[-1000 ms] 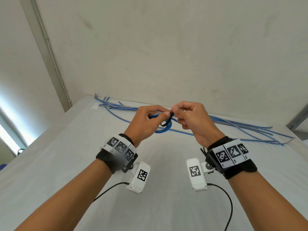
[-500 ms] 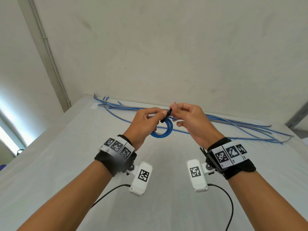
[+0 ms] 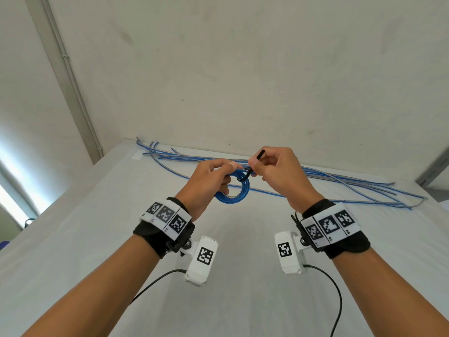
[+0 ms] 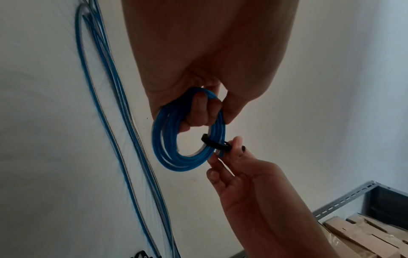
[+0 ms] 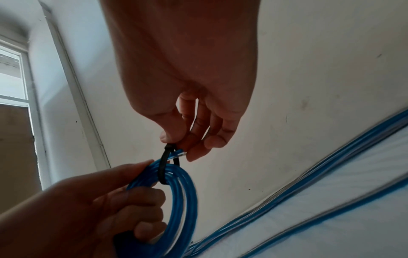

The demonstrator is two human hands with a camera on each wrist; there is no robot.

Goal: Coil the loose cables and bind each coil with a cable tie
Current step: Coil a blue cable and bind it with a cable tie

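My left hand point(image 3: 213, 176) grips a small coil of blue cable point(image 3: 234, 194) above the white table point(image 3: 97, 227), fingers curled through its middle point(image 4: 198, 113). A black cable tie point(image 3: 252, 166) is looped around the coil's strands point(image 4: 215, 144) point(image 5: 164, 165). My right hand point(image 3: 269, 166) pinches the tie's tail between thumb and fingers, just right of the coil; the tail's free end sticks up past my thumb point(image 3: 260, 153). In the right wrist view the coil point(image 5: 183, 200) hangs below my right fingers point(image 5: 198, 139).
Several loose blue and grey cables point(image 3: 340, 183) lie stretched along the far edge of the table by the wall point(image 4: 106, 87). A grey metal shelf with cardboard boxes point(image 4: 364, 227) stands off the table's right side. A window point(image 5: 11, 78) is at the left.
The tie's loop has drawn tighter around the coil as my right hand pulled the tail up and to the right. The coil hangs lower and more open to view beneath my left hand.
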